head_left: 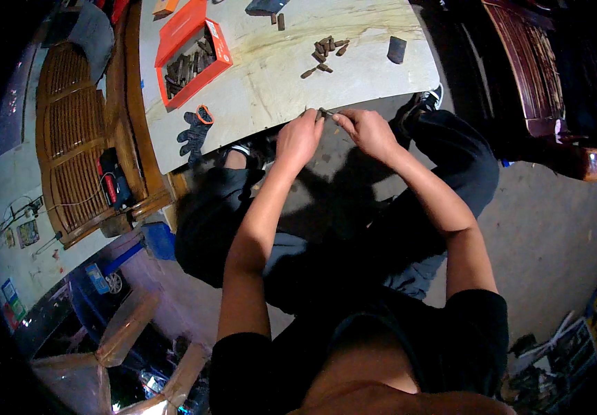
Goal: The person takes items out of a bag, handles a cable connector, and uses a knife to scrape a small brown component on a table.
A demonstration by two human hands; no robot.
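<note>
Closest to my camera are my own chest and my two bare arms, coming up from six o'clock toward the middle. My left hand (298, 138) and my right hand (367, 131) meet just at the near edge of the pale board (270, 76), at about twelve o'clock from my knees. Both hands are curled tight, and together they pinch one small thin piece (326, 113) between the fingertips. I think I hold it with two hands so it stays still while I work on it, but it is too small for me to tell what it is. My legs in dark trousers (444, 152) are spread wide, which I think keeps my body close to the board. Up at eleven o'clock sits an orange box (219, 45) with its lid open, and it is full of little dark brown sticks (187, 68). A small pile of the same brown bits (326, 52) lies loose on the board at twelve o'clock, near enough for my hands to reach. One dark block (396, 50) rests at one o'clock. A black glove with an orange cuff (194, 131) lies at ten o'clock on the board's edge. A brown wooden bench (77, 131) stands at nine o'clock.
</note>
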